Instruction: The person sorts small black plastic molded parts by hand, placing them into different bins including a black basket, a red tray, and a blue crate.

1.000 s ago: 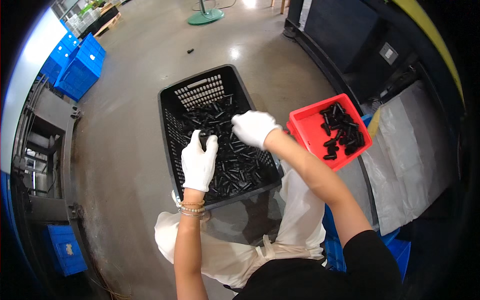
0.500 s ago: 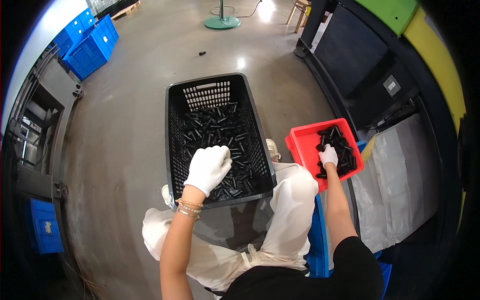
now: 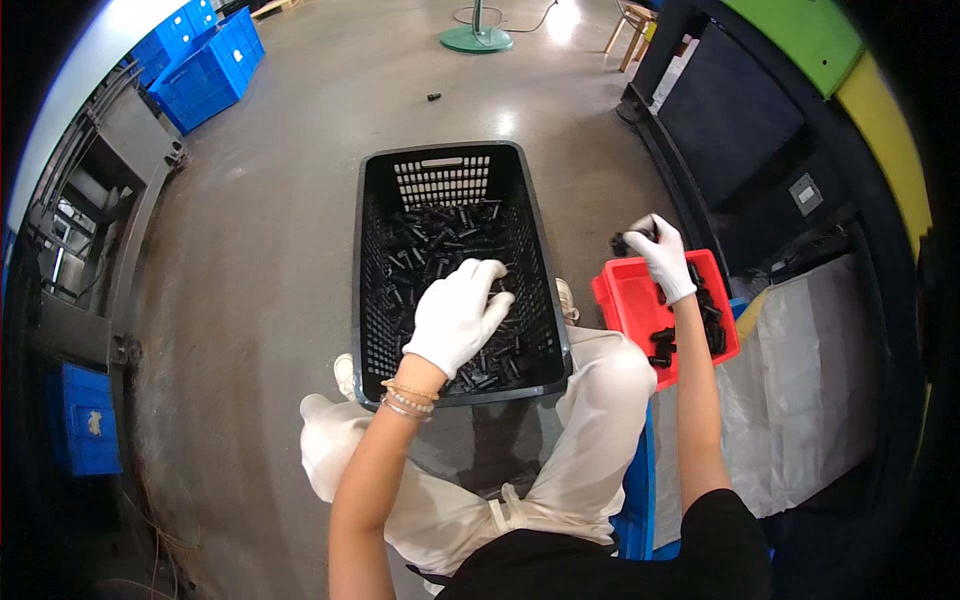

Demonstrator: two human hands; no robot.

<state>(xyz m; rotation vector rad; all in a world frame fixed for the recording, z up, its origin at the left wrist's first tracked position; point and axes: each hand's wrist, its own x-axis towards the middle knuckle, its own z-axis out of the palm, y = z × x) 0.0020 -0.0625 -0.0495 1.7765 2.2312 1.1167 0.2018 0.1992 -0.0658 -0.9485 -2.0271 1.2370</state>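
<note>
A black slatted plastic basket [image 3: 365, 250] stands on the floor before me, with many small black cylindrical parts [image 3: 425, 235] loose inside. Over its middle hovers my left hand [image 3: 458, 312] in a white glove, thumb and fingers apart and nothing visible between them. To the right sits a red plastic bin [image 3: 632, 305] holding more of the same black parts. My right hand [image 3: 667, 262], also gloved in white, is raised over the bin's far edge. Its fingers are closed round a few black cylindrical parts [image 3: 632, 240], partly hidden by the glove.
My knees flank the basket's near end. A single black part [image 3: 434, 97] lies on the floor beyond it, short of a green round stand base [image 3: 476, 40]. Blue crates [image 3: 205, 80] stand far left. A dark machine frame [image 3: 730, 110] borders the right side.
My right hand has lifted out of the red bin with black parts in its fingers. My left hand has spread its fingers and shifted right over the basket. The whole view has shifted slightly.
</note>
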